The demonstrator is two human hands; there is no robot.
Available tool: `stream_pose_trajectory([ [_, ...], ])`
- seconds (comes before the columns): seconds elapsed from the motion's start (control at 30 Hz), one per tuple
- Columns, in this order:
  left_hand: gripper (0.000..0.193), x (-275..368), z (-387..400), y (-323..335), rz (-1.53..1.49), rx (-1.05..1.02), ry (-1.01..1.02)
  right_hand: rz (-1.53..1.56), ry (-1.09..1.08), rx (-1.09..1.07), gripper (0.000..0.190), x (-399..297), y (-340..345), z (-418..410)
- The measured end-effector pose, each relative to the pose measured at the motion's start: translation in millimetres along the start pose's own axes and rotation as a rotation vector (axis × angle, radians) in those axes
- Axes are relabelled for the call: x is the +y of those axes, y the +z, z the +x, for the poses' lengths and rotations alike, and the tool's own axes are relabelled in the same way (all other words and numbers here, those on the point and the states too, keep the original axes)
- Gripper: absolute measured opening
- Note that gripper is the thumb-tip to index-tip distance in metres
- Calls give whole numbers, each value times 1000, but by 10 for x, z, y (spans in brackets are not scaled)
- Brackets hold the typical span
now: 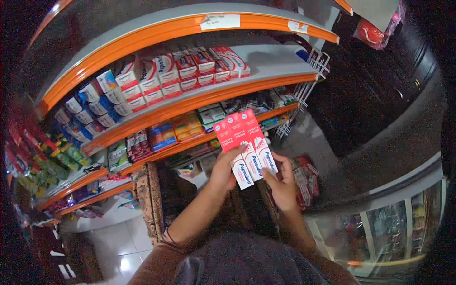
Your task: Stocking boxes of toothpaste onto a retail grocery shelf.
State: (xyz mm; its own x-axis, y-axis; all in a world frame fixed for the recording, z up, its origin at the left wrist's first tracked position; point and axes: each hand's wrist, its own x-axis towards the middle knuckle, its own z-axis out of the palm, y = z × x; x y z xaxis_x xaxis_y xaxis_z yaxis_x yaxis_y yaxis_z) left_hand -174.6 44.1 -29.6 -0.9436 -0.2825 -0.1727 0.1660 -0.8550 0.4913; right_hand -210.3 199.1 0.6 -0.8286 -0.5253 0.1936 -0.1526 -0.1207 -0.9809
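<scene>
Three red and white Pepsodent toothpaste boxes lie side by side in my two hands, their printed faces up. My left hand grips them at the left edge, its thumb across the nearest box. On the right, my right hand holds the lower right end, thumb on the front. Beyond them, rows of stacked toothpaste boxes stand on a grey shelf with an orange front rail. The stacks at the left end are blue and white boxes.
Lower shelves carry packets and sachets. A white wire rack juts from the shelf's right end. Several more red and white boxes sit low at right. A glass display case stands at lower right, and a patterned brown upright at left.
</scene>
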Motion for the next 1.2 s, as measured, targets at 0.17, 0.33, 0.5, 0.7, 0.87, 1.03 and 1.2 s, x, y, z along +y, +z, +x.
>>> stream_pose_trajectory([
  [0.17, 27, 128, -111, -65, 49, -3, 76, 82, 31, -56, 37, 39, 84, -8],
  [0.33, 29, 240, -227, -82, 3, 63, 63, 167, 127, -141, 42, 42, 116, 33],
  [0.5, 29, 376, -251, -80, 12, 124, 65, 97, 168, -179, 41, -107, 103, 130],
  [0.7, 39, 570, -274, -36, 12, 132, 120, 181, 104, 1, 37, -391, -49, 429],
  [0.87, 48, 674, -286, -155, -27, 120, 119, 10, -201, 134, 34, -818, 40, 1185],
  [1.03, 46, 669, -256, -226, -59, 75, 115, -243, -276, 47, 31, -701, 468, 2344],
  [1.2, 48, 691, -237, -145, -2, 137, 139, -844, -265, -85, 33, -469, 635, 3112],
])
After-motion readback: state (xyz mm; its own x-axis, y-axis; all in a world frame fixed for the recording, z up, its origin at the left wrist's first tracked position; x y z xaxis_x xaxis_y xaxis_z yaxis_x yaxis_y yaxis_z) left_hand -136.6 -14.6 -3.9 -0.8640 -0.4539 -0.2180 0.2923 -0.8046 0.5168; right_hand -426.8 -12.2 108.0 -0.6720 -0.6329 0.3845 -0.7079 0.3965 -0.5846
